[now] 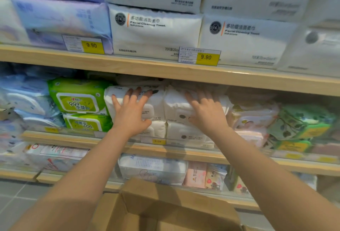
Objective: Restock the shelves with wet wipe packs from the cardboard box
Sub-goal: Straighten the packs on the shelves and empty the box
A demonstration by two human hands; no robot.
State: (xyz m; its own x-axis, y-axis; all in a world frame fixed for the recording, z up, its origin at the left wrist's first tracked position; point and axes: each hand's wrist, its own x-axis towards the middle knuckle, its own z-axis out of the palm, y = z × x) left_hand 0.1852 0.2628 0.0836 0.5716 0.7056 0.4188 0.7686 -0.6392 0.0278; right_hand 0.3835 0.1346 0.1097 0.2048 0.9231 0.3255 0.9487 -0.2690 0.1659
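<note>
Two stacks of white wet wipe packs stand side by side on the middle shelf [165,73]. My left hand [131,111] presses with spread, straight fingers on the upper left white pack [156,105]. My right hand [206,111] lies flat against the upper right white pack [174,105], fingers straight. More white packs [184,133] sit beneath them. The open cardboard box [165,205] is below my forearms at the bottom centre; its inside is mostly hidden.
Green wipe packs [79,100] stand left of the white ones, blue packs [27,98] further left, pink and leaf-printed packs [301,122] to the right. The upper shelf holds facial towel packs [156,32] and yellow price tags [207,58]. A lower shelf [165,172] holds small packs.
</note>
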